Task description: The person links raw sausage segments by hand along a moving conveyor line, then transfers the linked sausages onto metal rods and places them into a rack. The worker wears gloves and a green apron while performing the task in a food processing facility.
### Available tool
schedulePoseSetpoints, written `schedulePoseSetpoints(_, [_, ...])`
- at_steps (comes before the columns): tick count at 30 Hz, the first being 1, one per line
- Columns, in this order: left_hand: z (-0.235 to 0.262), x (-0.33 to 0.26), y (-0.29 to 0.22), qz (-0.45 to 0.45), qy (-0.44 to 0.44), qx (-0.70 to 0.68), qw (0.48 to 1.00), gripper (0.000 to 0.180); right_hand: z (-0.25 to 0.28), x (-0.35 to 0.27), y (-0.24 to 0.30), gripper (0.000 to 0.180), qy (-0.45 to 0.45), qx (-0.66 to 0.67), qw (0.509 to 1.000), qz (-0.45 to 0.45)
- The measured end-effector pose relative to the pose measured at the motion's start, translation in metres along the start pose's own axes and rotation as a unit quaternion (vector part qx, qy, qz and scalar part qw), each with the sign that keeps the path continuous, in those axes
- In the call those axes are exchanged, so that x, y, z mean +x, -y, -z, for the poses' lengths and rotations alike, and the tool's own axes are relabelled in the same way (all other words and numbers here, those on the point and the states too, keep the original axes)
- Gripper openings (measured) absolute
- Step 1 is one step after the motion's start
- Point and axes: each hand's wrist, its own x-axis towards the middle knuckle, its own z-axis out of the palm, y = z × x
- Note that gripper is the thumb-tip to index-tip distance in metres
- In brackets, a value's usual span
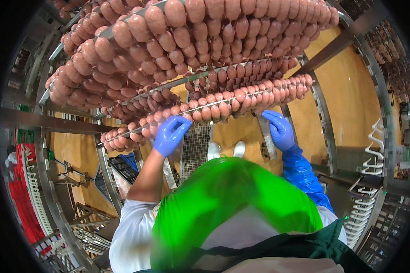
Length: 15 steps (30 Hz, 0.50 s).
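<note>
Both hands are up at the lowest loaded stick (205, 107) of the metal rack (378, 91), a thin rod strung end to end with pinkish-brown sausages (223, 109). The left hand (170, 135), in a blue glove, has its fingers curled up under the links toward the left end of that stick, touching them; whether it actually grips the rod underneath, I cannot tell from here. The bare forearm runs down to a white sleeve. The right hand (279, 129), gloved in blue too with a blue sleeve cover (303, 175) below it, is loosely open, fingertips raised to the underside of the sausages nearer the stick's right end, touching or just shy of them.

Above that stick, more sticks of sausages (177, 41) hang in tiers, packed tight, filling the rack's upper part right up to its top edge. The person wears a bright green apron (223, 204), and two white shoes (226, 149) show on the tan floor (346, 104) between the arms, beside a grated panel (196, 148). Off past the rack's left edge stand red crates (20, 200). On the right, past the rack's upright, a white toothed holder (373, 150) stands, and further sausage racks (398, 59) hang in the far right corner, small and hard to make out.
</note>
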Motion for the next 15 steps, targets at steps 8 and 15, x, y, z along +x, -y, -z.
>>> schedulePoseSetpoints(8, [-0.074,0.040,-0.053,-0.188,0.166,0.148,0.957,0.018,0.005,-0.051,0.022,0.029,-0.024,-0.003,0.999,-0.025])
schedulePoseSetpoints(15, [-0.161,0.004,-0.045,-0.223,0.344,0.226,0.884,0.021,0.026,-0.177,0.048,0.027,-0.082,-0.004,0.990,-0.114])
